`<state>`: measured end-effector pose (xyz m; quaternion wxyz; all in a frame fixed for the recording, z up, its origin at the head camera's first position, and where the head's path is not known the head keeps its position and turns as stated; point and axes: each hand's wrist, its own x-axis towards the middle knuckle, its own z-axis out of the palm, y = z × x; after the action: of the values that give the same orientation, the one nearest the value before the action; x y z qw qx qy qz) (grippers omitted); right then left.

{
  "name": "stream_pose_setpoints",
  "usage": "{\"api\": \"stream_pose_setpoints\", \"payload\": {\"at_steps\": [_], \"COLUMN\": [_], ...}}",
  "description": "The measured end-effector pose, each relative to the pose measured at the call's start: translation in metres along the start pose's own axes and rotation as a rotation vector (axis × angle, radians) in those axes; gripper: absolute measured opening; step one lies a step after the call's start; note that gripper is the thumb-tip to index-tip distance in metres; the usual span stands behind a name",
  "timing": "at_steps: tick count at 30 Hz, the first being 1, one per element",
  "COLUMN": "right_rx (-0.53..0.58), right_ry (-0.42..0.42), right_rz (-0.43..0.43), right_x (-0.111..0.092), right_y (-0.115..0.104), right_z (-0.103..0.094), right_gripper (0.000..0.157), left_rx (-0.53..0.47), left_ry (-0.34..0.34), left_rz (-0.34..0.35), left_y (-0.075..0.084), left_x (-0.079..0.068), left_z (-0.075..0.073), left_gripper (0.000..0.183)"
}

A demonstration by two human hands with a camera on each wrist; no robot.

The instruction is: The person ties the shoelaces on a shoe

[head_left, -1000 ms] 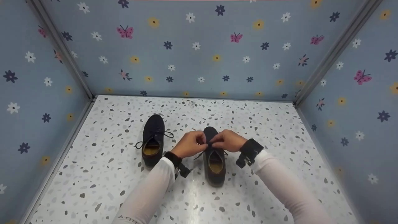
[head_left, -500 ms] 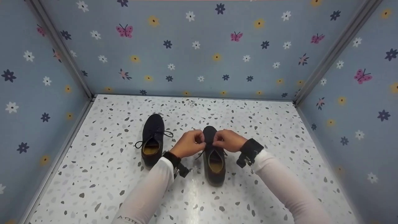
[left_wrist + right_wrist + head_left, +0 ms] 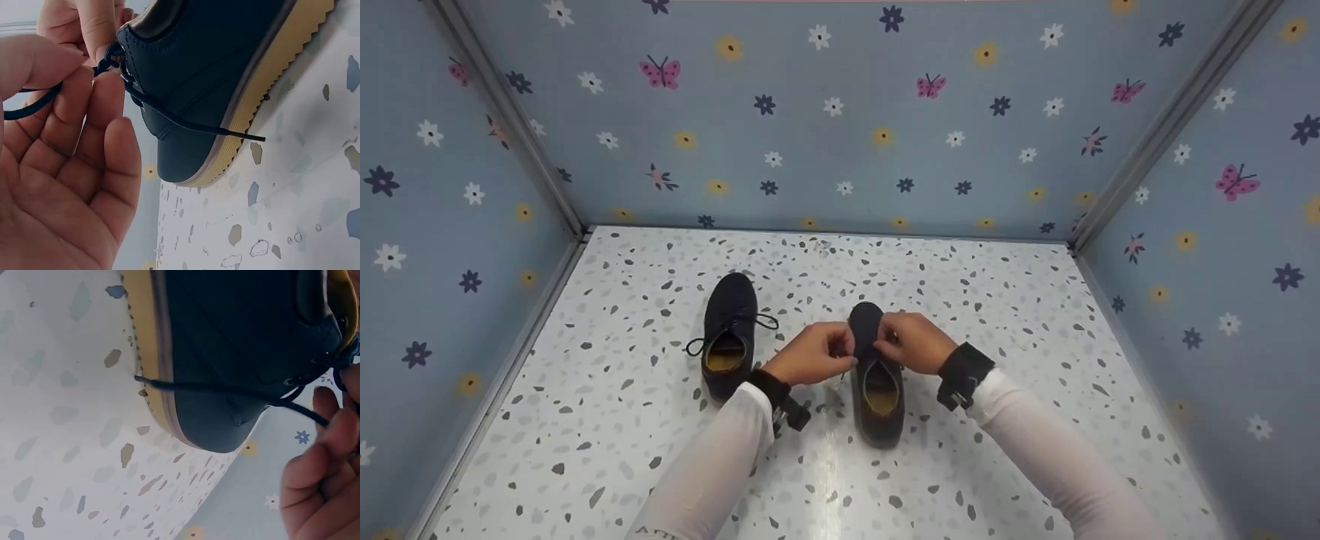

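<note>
A dark lace-up shoe [image 3: 881, 424] stands on the floor, toe pointing away, under both hands. The left hand [image 3: 814, 354] is at its left side and pinches a dark blue shoelace between thumb and forefinger, as the left wrist view shows. From the other side the right hand [image 3: 919, 342] has its curled fingers on the lace close to the knot [image 3: 111, 56]. One free lace end [image 3: 191, 127] hangs over the shoe's side and yellowish sole [image 3: 253, 93]. Another lace end [image 3: 208, 389] crosses the opposite side and runs into the right hand's fingers.
The matching dark shoe [image 3: 731, 300] stands to the left, its laces tied in a bow. Speckled white floor [image 3: 975, 465] lies around both shoes. Blue panels with flowers and butterflies [image 3: 840, 127] enclose the space at the back, left and right.
The hands' fingertips, nearly meeting over the shoe a second ago, have drawn apart. The left hand has shifted slightly left and toward the wearer. Both shoes stay in place.
</note>
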<state>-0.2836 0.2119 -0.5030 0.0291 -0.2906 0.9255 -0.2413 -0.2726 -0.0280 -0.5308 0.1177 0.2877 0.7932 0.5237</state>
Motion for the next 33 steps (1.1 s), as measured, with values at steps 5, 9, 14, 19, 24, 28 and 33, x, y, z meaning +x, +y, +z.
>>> {"api": "stream_pose_setpoints", "payload": {"at_steps": [5, 9, 14, 19, 24, 28, 33], "right_rx": [-0.012, -0.132, -0.272, -0.408, -0.517, -0.563, -0.597], "right_ry": [0.04, 0.05, 0.094, 0.19, 0.339, 0.438, 0.503], "right_rz": [-0.05, -0.106, -0.103, -0.174, -0.323, -0.405, -0.449], "right_x": [-0.001, -0.003, -0.006, -0.009, -0.01, -0.009, -0.01], "right_y": [0.0, -0.001, -0.003, 0.001, 0.006, 0.01, 0.011], "right_z": [0.001, 0.001, 0.005, 0.01, 0.017, 0.021, 0.023], "right_gripper": [0.006, 0.01, 0.009, 0.017, 0.021, 0.028, 0.033], "left_rx": [0.025, 0.041, 0.055, 0.068, 0.076, 0.096, 0.115], "left_ry": [-0.01, -0.004, 0.005, -0.001, -0.016, -0.029, -0.026], "left_rz": [-0.01, -0.01, -0.012, -0.022, -0.034, -0.052, -0.051], "left_y": [0.001, 0.001, 0.001, -0.001, -0.003, -0.004, -0.005], "left_x": [-0.002, -0.003, -0.003, -0.005, -0.005, -0.004, -0.003], "left_z": [0.001, 0.002, 0.003, 0.006, 0.009, 0.014, 0.016], "left_gripper": [0.013, 0.018, 0.026, 0.034, 0.046, 0.05, 0.046]}}
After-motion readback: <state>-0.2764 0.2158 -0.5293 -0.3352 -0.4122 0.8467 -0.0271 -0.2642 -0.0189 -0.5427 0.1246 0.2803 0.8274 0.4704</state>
